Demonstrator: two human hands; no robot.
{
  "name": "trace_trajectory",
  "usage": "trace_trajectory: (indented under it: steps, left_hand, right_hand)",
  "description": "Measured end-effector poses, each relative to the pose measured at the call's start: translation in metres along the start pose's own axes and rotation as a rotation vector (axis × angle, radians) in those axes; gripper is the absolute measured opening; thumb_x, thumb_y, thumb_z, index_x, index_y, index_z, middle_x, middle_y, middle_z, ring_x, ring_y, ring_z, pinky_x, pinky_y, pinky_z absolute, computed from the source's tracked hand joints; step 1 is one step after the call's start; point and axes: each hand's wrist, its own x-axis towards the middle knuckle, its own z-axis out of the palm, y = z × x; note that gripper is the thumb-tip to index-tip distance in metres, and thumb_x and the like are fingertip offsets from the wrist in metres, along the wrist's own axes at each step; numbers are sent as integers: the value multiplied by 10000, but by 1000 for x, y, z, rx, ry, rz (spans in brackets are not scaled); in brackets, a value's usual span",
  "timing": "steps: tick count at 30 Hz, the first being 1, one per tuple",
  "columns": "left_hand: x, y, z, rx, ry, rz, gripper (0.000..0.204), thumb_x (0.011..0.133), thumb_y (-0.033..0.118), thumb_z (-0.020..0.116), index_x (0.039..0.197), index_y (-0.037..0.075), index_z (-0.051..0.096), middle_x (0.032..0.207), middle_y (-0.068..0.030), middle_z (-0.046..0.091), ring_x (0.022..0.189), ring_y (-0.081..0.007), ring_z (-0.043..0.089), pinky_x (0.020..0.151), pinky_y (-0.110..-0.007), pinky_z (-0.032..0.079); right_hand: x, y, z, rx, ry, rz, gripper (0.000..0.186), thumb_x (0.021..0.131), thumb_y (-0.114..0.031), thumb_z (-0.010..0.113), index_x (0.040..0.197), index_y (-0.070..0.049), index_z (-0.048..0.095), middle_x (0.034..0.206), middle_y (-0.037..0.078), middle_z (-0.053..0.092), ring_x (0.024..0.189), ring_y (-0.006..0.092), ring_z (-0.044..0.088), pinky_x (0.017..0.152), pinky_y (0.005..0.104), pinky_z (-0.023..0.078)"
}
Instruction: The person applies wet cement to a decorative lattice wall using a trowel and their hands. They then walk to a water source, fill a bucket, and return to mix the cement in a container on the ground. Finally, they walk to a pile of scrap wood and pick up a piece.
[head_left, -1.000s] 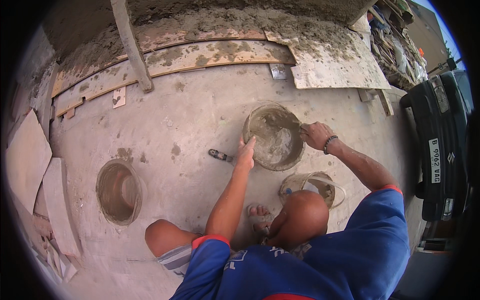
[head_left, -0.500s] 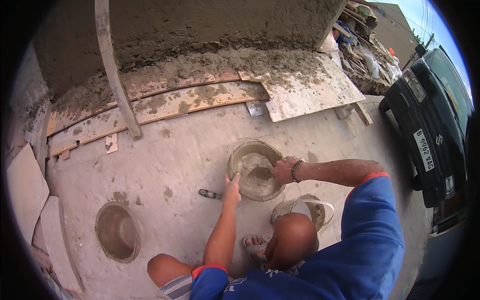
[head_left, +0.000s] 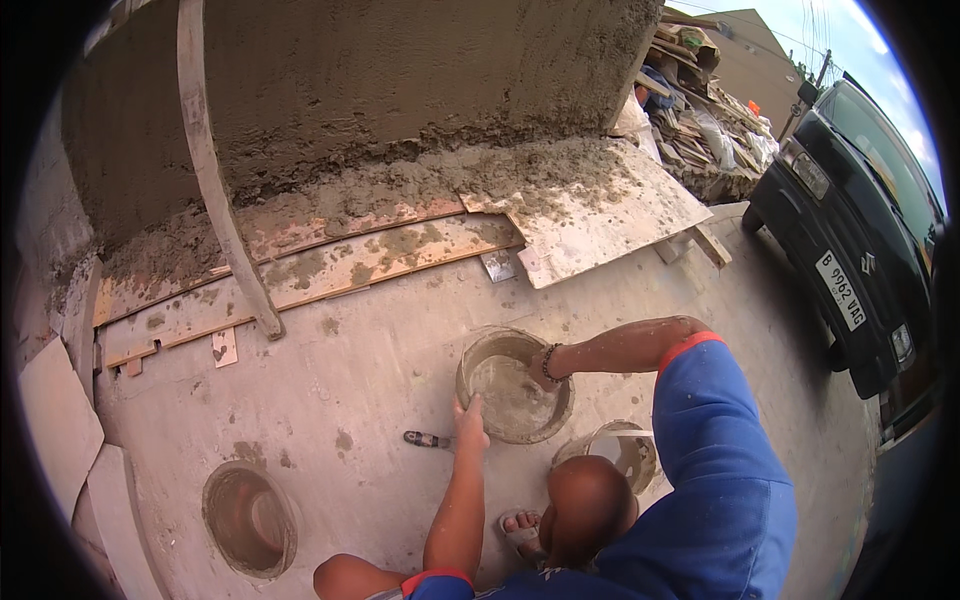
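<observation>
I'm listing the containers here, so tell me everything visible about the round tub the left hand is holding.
The tub is round and open-topped, its wall caked with grey-brown residue that hides its material. A wet-looking grey mix lies inside. It appears to sit mouth-up on the pale floor. The left hand grips its near-left rim; the right hand reaches inside, its contact unclear.

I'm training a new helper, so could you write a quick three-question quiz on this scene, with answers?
1. True or false: the right hand reaches into the mortar-smeared bucket.
2. What is worn on that hand's wrist?
3. The left hand is at:
A) the dark vehicle
B) the bucket's near-left side
C) the leaning wooden beam

Key: 1. True. 2. A dark beaded bracelet. 3. B.
</observation>
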Motion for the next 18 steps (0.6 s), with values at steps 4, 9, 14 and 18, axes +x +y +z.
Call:
trace_trajectory:
  steps: [4,9,14,18]
  left_hand:
    - [0,-9,-2,-97,-80,46,700,816,170,574,1404,97,202,1369,-151,328,1202,-287,382,977,-419,331]
    - [-7,6,-1,-117,-18,-21,688,826,168,575,1402,97,207,1355,-149,345,1206,-287,380,979,-422,329]
    - [-3,2,-2,-74,-45,12,678,834,155,572,1404,109,207,1347,-140,363,1207,-285,386,983,-418,333]
    - [-9,9,4,-79,13,-52,646,831,141,576,1388,114,251,1336,-128,382,1193,-264,403,984,-404,338]
  right_hand:
    - [28,3,48,449,-203,110,304,778,-246,496,832,20,633,774,171,650,728,305,652,642,410,546]
    - [25,-46,62,1052,34,-26,268,849,-250,462,817,-22,600,650,74,587,542,175,579,489,316,505]
    - [-28,-28,58,1328,319,73,305,841,-339,491,887,-59,604,662,70,586,535,171,565,471,334,470]
    - [-65,5,46,672,637,257,342,808,-347,522,1025,-100,616,852,182,638,793,308,639,724,435,513]
